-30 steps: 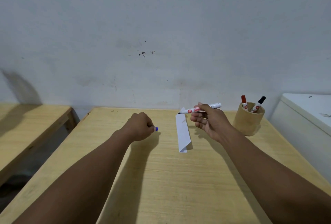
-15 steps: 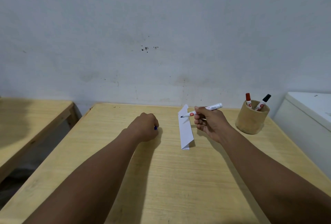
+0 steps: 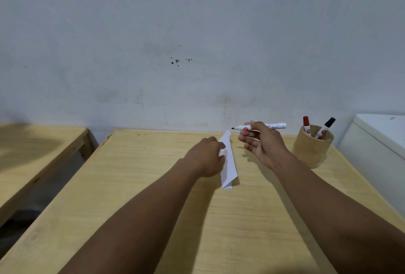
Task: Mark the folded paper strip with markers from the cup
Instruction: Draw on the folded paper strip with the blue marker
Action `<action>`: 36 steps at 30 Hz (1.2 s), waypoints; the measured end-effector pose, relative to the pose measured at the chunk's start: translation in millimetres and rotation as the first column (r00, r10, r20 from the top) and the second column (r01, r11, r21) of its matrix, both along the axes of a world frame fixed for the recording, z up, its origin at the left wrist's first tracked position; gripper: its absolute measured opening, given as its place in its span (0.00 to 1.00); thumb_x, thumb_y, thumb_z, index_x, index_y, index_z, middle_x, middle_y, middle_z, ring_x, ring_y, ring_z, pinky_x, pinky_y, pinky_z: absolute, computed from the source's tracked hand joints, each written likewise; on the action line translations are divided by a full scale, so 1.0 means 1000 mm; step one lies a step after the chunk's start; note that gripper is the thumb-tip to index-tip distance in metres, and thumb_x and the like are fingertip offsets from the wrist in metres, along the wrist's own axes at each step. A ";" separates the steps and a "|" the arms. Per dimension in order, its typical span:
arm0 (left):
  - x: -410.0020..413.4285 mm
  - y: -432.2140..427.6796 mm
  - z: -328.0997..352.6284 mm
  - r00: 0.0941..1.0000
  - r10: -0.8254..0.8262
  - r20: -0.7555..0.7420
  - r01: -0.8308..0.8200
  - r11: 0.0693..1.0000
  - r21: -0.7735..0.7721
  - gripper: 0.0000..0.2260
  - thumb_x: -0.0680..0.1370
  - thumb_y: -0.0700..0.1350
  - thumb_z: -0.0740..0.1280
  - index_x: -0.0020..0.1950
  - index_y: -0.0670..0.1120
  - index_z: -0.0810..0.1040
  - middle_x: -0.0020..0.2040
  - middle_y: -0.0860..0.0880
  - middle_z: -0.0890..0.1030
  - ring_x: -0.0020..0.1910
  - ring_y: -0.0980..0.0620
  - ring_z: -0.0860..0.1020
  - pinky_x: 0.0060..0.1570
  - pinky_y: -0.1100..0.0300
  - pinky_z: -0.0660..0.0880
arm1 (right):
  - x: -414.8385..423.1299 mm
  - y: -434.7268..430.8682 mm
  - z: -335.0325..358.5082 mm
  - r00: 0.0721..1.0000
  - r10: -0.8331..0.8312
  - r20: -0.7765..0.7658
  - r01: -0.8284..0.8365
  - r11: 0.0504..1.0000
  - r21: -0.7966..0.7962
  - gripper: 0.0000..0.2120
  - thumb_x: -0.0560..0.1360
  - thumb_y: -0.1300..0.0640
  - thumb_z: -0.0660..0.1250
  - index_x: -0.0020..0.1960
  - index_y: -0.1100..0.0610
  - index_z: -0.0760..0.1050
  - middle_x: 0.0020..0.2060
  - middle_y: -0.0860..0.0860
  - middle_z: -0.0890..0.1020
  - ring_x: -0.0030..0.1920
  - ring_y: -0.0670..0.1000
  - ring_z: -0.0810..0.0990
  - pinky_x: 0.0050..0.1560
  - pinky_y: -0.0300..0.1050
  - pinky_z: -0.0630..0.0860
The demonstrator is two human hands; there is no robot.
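A white folded paper strip [image 3: 230,168] lies lengthwise on the wooden table [image 3: 142,186]. My left hand [image 3: 206,157] is curled into a fist against the strip's left edge, with fingertips touching the paper. The blue cap seen in that fist earlier is hidden. Just right of the strip's far end, my right hand [image 3: 263,144] hovers above the table and pinches an uncapped white marker [image 3: 274,126] level, its dark tip pointing left. A round wooden cup [image 3: 311,153] stands at the right and holds a red-capped marker [image 3: 306,123] and a black-capped marker [image 3: 327,126].
A grey wall rises right behind the table. A second wooden table [image 3: 32,149] stands to the left across a dark gap. A white cabinet or appliance [image 3: 381,142] sits close against the table's right side, beside the cup.
My left hand has moved right from open table to the strip's left edge, and its blue cap is out of sight. My right hand with the marker has stayed near the strip's far end.
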State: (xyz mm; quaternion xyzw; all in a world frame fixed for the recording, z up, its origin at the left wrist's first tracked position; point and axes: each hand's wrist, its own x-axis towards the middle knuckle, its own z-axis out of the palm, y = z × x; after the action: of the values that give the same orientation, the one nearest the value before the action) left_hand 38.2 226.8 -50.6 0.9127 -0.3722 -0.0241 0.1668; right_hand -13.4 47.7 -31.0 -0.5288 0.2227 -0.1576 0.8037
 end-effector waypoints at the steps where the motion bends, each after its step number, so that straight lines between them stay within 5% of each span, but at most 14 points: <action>1: -0.004 -0.008 -0.004 1.000 -0.021 -0.009 0.021 1.000 0.003 0.15 0.80 0.47 0.61 0.63 0.44 0.79 0.61 0.43 0.78 0.61 0.42 0.76 0.57 0.49 0.75 | 0.003 -0.001 -0.001 1.000 0.004 0.002 -0.004 1.000 0.000 0.03 0.76 0.59 0.69 0.47 0.58 0.79 0.31 0.53 0.82 0.35 0.54 0.84 0.31 0.42 0.75; 5: -0.012 -0.024 -0.026 0.998 -0.041 -0.043 0.043 0.997 0.060 0.05 0.73 0.39 0.65 0.46 0.43 0.80 0.51 0.44 0.79 0.48 0.43 0.79 0.41 0.56 0.73 | 0.019 -0.006 -0.008 1.000 0.002 -0.012 -0.004 0.994 -0.107 0.03 0.75 0.60 0.72 0.44 0.58 0.79 0.32 0.53 0.79 0.29 0.51 0.79 0.29 0.42 0.73; 10: -0.007 -0.019 -0.036 0.996 -0.089 0.010 0.088 0.996 0.034 0.05 0.75 0.42 0.65 0.39 0.46 0.73 0.44 0.47 0.77 0.43 0.45 0.76 0.40 0.55 0.73 | 0.045 -0.001 -0.029 0.999 0.006 -0.041 -0.017 0.960 -0.281 0.04 0.75 0.59 0.69 0.46 0.59 0.81 0.33 0.54 0.81 0.30 0.51 0.80 0.27 0.41 0.72; 17: 0.000 -0.013 -0.043 0.991 -0.120 0.062 0.121 0.993 -0.015 0.11 0.79 0.48 0.62 0.41 0.43 0.73 0.42 0.48 0.76 0.41 0.47 0.73 0.43 0.50 0.75 | 0.067 -0.003 -0.055 0.994 0.027 -0.107 -0.065 0.925 -0.374 0.08 0.71 0.64 0.68 0.47 0.68 0.81 0.35 0.61 0.83 0.31 0.57 0.82 0.28 0.43 0.71; 26: 0.009 -0.011 -0.043 0.996 -0.054 -0.071 0.048 0.995 -0.084 0.15 0.77 0.53 0.68 0.59 0.47 0.83 0.59 0.48 0.84 0.57 0.46 0.80 0.56 0.48 0.76 | 0.067 -0.004 -0.067 0.995 -0.016 -0.101 -0.041 0.842 -0.538 0.06 0.75 0.61 0.70 0.47 0.63 0.83 0.36 0.58 0.87 0.36 0.56 0.88 0.37 0.47 0.84; 36: 0.008 -0.010 -0.044 0.995 -0.027 -0.098 0.019 0.997 -0.079 0.16 0.78 0.54 0.68 0.61 0.46 0.82 0.61 0.46 0.84 0.59 0.44 0.79 0.58 0.48 0.76 | 0.068 -0.004 -0.070 0.992 -0.039 -0.121 -0.043 0.792 -0.609 0.06 0.76 0.56 0.71 0.48 0.59 0.84 0.37 0.54 0.88 0.37 0.51 0.88 0.40 0.47 0.84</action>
State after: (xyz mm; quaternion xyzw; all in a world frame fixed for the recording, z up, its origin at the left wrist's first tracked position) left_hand 46.1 217.2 -94.6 0.8989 -0.3746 -0.0568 0.2200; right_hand 54.6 43.9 -100.9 -0.7687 0.2101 -0.1861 0.5747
